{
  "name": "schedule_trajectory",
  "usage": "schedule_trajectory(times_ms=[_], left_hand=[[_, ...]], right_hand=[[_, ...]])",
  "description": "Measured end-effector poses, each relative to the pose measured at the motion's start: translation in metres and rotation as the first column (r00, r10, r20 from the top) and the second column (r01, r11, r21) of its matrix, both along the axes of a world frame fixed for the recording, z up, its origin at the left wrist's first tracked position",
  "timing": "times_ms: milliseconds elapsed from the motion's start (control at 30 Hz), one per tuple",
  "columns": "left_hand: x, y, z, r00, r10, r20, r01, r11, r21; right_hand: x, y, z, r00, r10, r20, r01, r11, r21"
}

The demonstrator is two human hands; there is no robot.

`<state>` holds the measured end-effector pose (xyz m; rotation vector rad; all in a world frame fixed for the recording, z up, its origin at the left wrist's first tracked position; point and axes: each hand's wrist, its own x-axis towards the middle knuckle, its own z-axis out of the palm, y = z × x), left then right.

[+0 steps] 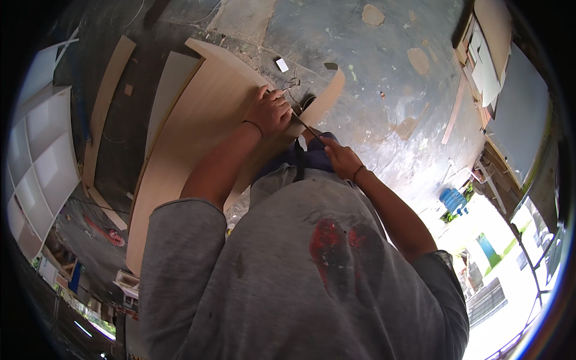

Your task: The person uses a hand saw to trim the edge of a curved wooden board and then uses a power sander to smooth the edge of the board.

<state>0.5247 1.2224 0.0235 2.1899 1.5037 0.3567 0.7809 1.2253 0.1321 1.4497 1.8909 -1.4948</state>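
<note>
A large light wood-faced panel (204, 96) lies tilted in front of me, running from upper middle to lower left. My left hand (271, 112) bends its fingers over the panel's right edge, on the far end of a long thin dark file (307, 127). The file slants along that edge, partly hidden under those fingers. Its near end is in my right hand (343, 159), closed around it by my lap. A thin strip of wood-coloured edging (329, 96) curls away from the panel's edge, just beyond the file.
Long board offcuts (108, 99) lie on the dark floor at left, near a white shelf unit (45, 153). A small white box (282, 65) sits on the floor ahead. Stacked sheets (489, 60) stand at right, and a blue water bottle (453, 200) lies by the bright opening.
</note>
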Motion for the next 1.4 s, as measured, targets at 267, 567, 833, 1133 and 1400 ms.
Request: schedule_trajectory(times_ms=[267,567,833,1133,1400], left_hand=[[-0.004,0.005,0.000,1.000,0.006,-0.001,-0.006,0.999,0.034],[0.005,0.018,0.019,0.984,-0.105,-0.146,0.082,0.984,-0.159],[0.006,0.034,0.013,0.961,-0.217,-0.172,0.143,0.920,-0.364],[0.006,0.056,0.003,0.902,-0.360,-0.241,0.194,0.833,-0.517],[0.011,0.059,0.038,0.905,-0.405,-0.128,0.239,0.736,-0.634]], right_hand=[[0.006,-0.005,-0.013,1.000,-0.021,-0.016,0.022,1.000,0.011],[-0.010,-0.001,0.010,0.999,0.009,0.042,-0.008,1.000,-0.004],[0.000,-0.007,-0.008,1.000,0.001,-0.030,0.000,0.999,0.045],[0.004,-0.002,-0.013,0.999,0.041,-0.030,-0.041,0.999,-0.026],[0.015,0.006,0.035,0.997,-0.009,-0.075,0.011,1.000,0.015]])
